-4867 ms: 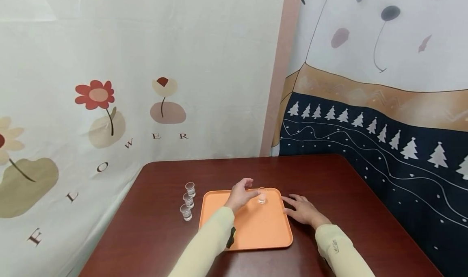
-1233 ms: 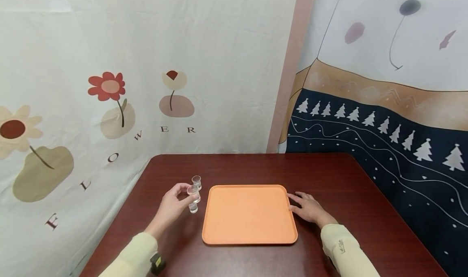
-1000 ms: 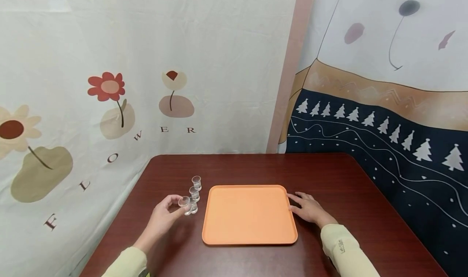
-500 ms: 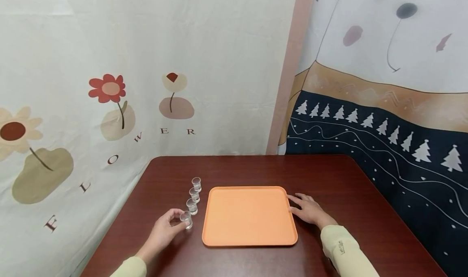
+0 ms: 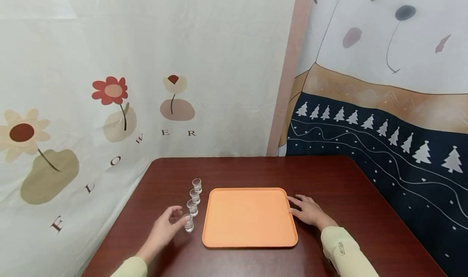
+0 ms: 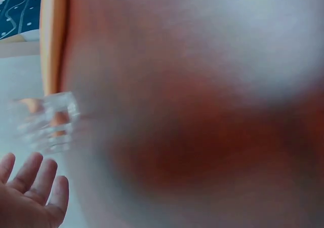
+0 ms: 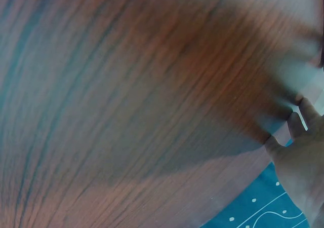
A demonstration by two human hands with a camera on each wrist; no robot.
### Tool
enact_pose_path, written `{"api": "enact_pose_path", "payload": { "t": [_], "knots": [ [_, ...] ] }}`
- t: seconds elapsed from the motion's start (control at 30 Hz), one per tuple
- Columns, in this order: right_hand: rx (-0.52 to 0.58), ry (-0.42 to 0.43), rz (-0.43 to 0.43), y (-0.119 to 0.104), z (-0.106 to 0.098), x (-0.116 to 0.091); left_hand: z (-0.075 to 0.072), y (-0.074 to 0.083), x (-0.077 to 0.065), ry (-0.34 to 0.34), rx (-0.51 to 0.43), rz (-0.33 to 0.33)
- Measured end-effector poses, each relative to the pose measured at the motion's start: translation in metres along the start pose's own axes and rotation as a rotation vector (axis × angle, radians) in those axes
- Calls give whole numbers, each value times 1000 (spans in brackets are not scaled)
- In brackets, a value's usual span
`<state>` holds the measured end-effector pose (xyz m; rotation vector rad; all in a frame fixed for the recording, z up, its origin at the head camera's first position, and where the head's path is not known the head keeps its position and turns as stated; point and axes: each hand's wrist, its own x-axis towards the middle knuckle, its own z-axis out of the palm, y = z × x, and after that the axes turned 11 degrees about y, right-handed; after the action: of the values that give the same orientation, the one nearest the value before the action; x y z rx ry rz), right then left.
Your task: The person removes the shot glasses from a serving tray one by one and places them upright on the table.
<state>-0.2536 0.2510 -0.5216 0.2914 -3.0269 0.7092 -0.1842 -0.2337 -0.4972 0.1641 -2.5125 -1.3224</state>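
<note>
Several small clear shot glasses stand upright in a row on the table left of the orange tray (image 5: 250, 218). My left hand (image 5: 162, 230) is at the nearest shot glass (image 5: 189, 225), its thumb overlapping the rim in the head view. In the left wrist view its fingers (image 6: 43, 180) are spread and apart from the blurred glasses (image 6: 61, 121). Farther back in the row are the second glass (image 5: 192, 208), the third (image 5: 195, 197) and the farthest (image 5: 197, 186). My right hand (image 5: 310, 212) lies with extended fingers at the tray's right edge, holding nothing.
The dark red-brown wooden table (image 5: 252, 171) bears the tray, which has nothing on it. Behind it hangs a pale flower-print curtain (image 5: 226, 86), with a navy tree-print cloth (image 5: 365, 135) at the right.
My left hand has carried a shot glass from the tray's far right corner to the row's near end, set it down and loosened its fingers. The right hand stays by the tray.
</note>
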Motion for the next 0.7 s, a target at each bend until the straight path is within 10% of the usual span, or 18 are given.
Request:
{"api": "enact_pose_path", "payload": {
  "t": [0.27,0.7],
  "knots": [
    [-1,-7,-17,0,-7,4,6,52,39,15,20,107],
    [-125,33,-10,-18,-31,30,103,123,78,-122,236,254]
  ]
}}
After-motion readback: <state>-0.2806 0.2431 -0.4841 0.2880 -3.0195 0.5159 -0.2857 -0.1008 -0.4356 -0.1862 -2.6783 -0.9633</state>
